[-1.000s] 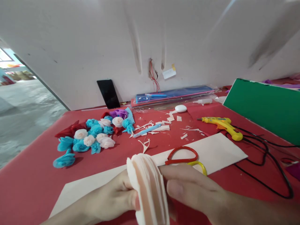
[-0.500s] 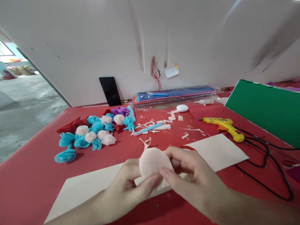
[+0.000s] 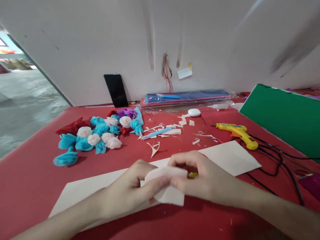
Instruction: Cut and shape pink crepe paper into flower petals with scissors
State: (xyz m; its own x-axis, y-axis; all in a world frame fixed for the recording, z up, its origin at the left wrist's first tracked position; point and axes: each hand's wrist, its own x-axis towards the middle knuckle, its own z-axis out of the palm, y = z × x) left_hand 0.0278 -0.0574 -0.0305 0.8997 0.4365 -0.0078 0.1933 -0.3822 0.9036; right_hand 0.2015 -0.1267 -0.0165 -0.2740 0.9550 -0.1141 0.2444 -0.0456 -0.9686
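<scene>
Between both hands, low in the middle of the view, is a cream crepe-paper piece with a curved upper edge. My left hand pinches its left side, thumb in front and fingers behind. My right hand grips its right side, the thumb tip close to the left thumb. Some of the paper hangs below the thumbs. A small yellow object shows by my right fingers; its kind is hidden. Beneath the hands lies a long cream paper strip across the red table.
Blue, white, red and purple paper flowers are heaped left. Paper scraps and a blue pen lie mid-table. A yellow glue gun with black cable and a green board are right. A phone leans on the wall.
The paper, a round-edged face before, is now tipped so its upper edge looks thinner and its lower part hangs below. Both hands have turned with it. The view has shifted slightly.
</scene>
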